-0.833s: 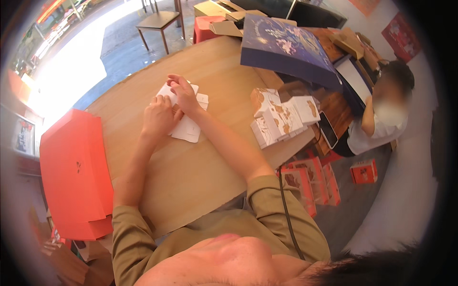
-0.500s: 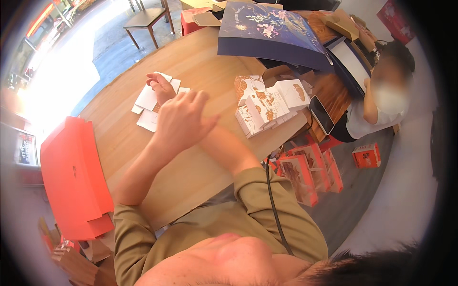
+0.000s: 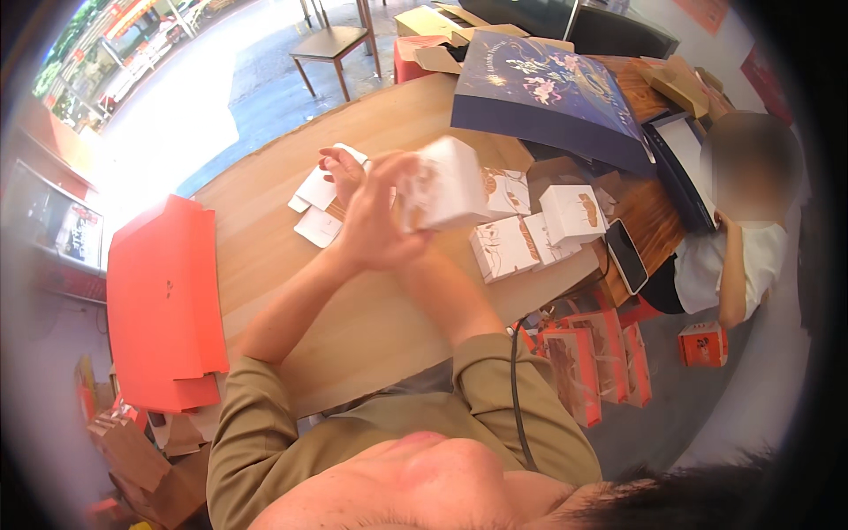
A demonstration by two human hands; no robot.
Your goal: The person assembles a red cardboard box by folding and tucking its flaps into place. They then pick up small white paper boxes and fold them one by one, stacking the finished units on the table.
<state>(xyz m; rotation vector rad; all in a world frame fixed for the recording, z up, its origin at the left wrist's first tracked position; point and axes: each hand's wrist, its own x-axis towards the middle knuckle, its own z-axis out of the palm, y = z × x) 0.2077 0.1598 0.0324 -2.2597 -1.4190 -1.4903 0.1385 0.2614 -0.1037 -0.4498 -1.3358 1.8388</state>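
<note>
My arms cross over the table, the left above the right. My left hand grips a small white box with a brown print, raised over the table and slightly blurred. My right hand reaches past it to the left, partly hidden behind the left one. Its visible fingers are apart, over flattened white carton pieces lying on the wood. To the right of the held box stands a cluster of similar white boxes with brown prints, one of them tilted on top.
A red folded carton stands at the table's left edge. A large dark-blue box lies at the far right, a phone nearer. Red gift bags stand below on the right. Another person sits at right; a black cable hangs past my right arm.
My left hand now has a white box in it, lifted from the cluster on the right; before, it held no visible box. The whole view has shifted, moving the scene rightward.
</note>
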